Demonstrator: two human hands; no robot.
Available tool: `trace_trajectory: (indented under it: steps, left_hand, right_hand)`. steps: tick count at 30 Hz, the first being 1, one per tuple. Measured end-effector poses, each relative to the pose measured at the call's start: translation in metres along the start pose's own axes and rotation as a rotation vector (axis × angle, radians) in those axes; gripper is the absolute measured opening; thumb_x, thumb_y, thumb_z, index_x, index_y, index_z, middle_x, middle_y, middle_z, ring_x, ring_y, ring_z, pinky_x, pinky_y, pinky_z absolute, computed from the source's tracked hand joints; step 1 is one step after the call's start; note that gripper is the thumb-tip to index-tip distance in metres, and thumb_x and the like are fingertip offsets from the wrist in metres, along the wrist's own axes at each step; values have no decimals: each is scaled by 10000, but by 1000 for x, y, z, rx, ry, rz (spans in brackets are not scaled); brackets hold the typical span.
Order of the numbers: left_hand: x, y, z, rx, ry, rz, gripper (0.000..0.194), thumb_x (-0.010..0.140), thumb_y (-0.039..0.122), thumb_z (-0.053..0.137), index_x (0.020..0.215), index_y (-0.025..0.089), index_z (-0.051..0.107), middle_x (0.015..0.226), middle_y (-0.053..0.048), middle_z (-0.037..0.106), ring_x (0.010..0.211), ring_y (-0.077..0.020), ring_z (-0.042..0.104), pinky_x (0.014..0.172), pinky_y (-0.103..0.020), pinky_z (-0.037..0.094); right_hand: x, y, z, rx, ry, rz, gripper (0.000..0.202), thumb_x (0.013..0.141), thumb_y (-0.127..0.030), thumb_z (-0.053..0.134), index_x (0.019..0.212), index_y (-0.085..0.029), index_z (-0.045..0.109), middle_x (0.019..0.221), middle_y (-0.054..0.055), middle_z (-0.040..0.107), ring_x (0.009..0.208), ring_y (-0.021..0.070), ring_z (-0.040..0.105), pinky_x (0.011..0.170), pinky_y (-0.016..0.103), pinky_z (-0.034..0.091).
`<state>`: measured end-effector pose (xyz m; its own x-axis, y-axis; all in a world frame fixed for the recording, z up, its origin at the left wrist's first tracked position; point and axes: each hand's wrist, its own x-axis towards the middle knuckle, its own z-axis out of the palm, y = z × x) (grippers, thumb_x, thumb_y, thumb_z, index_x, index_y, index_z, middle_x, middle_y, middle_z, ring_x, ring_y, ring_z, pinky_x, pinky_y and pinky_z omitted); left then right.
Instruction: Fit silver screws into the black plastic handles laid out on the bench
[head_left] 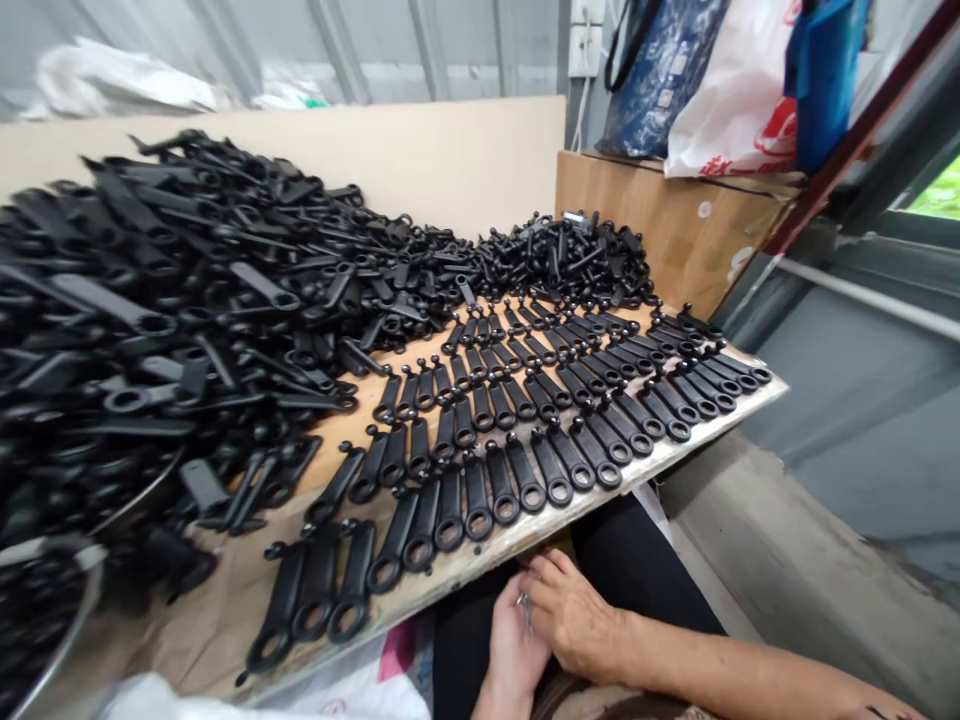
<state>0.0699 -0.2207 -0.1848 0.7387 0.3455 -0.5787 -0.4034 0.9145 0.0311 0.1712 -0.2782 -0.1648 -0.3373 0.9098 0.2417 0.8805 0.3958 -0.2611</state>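
My left hand and my right hand are together over my lap, just below the table's front edge. The right fingers are curled over the left ones, and both hands look closed. A small shiny metal spot shows between them; whether it is a ring or a held piece I cannot make out. Nearest to the hands are black plastic lever arms, each with a ring at one end and a small ball at the other. They lie side by side in several slanting rows on the wooden table.
A large heap of loose black lever arms covers the left and back, with a smaller pile of black parts at its right. A metal-rimmed basin stands front left. Bags rest on a cardboard box at the back right.
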Motion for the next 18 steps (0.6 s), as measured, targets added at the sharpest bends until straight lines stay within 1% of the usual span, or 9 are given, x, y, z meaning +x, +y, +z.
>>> trace_trajectory:
  steps: [4, 7, 11, 14, 18]
  left_hand:
    - [-2, 0, 4, -21, -16, 33, 186, 770, 127, 445, 702, 92, 615, 676, -48, 646, 686, -106, 607, 759, -230, 431]
    - [-4, 2, 7, -28, -13, 51, 182, 769, 140, 446, 707, 87, 609, 684, -56, 637, 699, -118, 606, 778, -249, 429]
    - [-3, 4, 8, -34, 1, 84, 189, 758, 124, 437, 637, 115, 582, 635, -35, 605, 690, -113, 598, 746, -227, 434]
    - [-1, 5, 6, -31, 12, 110, 180, 749, 102, 426, 655, 114, 578, 657, -35, 601, 687, -107, 589, 754, -225, 431]
    - [0, 5, 4, -27, 28, 126, 167, 748, 99, 422, 705, 103, 582, 712, -52, 611, 728, -113, 587, 783, -232, 425]
  right_hand:
    - [4, -2, 1, 36, 24, 60, 169, 781, -176, 443, 888, -130, 566, 1051, 84, 517, 1027, 238, 354, 917, 441, 253]
    - [9, -5, -2, 61, -8, 91, 153, 784, -172, 440, 860, -138, 569, 1051, 76, 522, 963, 222, 377, 861, 419, 296]
    - [15, -7, -4, 77, -62, 117, 141, 769, -167, 454, 845, -141, 570, 1035, 77, 524, 926, 214, 383, 804, 399, 324]
    - [19, -7, -5, 92, -91, 122, 135, 764, -168, 465, 847, -149, 569, 1033, 69, 521, 925, 208, 385, 815, 397, 322]
    - [23, -7, -9, 63, -105, 117, 159, 762, -150, 475, 891, -151, 568, 1081, 77, 503, 987, 218, 368, 858, 411, 307]
